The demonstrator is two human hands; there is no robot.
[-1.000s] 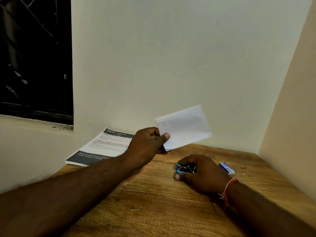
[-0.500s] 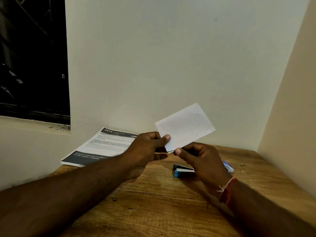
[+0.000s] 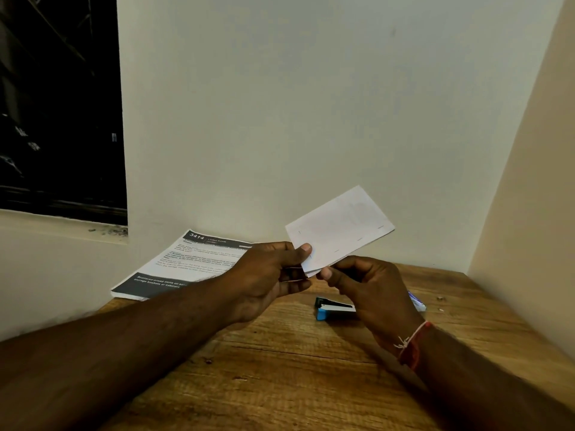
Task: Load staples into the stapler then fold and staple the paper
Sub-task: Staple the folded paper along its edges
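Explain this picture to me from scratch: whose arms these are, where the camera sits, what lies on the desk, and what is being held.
There is no machine here. A person wears a camera on the head, so this one view looks forward and down at their own arms. The left hand and the right hand together pinch a folded white paper with small staple marks along its edges. On the wooden table lie a blue stapler, a small box half hidden behind the right hand, and a printed booklet by the wall.
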